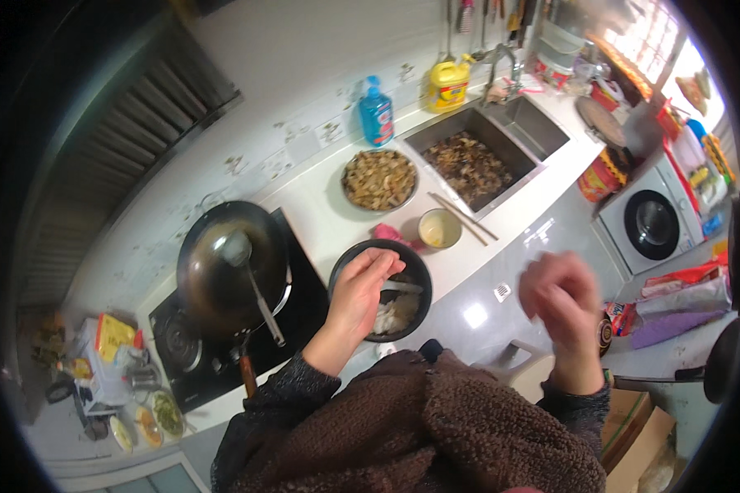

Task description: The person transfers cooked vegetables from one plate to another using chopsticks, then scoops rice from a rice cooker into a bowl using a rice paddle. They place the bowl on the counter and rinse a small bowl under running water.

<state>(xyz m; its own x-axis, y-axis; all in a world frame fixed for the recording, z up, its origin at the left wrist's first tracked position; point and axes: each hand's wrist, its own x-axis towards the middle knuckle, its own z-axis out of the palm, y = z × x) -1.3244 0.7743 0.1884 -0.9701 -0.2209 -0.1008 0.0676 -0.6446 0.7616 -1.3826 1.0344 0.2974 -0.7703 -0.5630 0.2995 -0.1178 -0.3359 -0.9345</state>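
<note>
My left hand (364,289) hovers over a dark round pot (430,289) with white rice and a pale rice paddle (402,286) in it; the fingertips are pinched together, and whether they hold anything cannot be told. Off to the right, above the floor, my right hand (558,289) is blurred, its fingers curled. A pale cup (439,228), a pink cloth (388,232) and a pair of chopsticks (464,217) lie beyond the pot. Left of my left hand, a wok (206,277) with a metal ladle (262,302) in it rests on the black cooktop (308,265).
A bowl of chopped food (379,180) stands by the sink (524,175), whose larger basin holds brown food pieces. Blue (377,114) and yellow (449,86) bottles line the wall. Small dishes (168,414) sit at lower left, a washing machine (653,215) at right.
</note>
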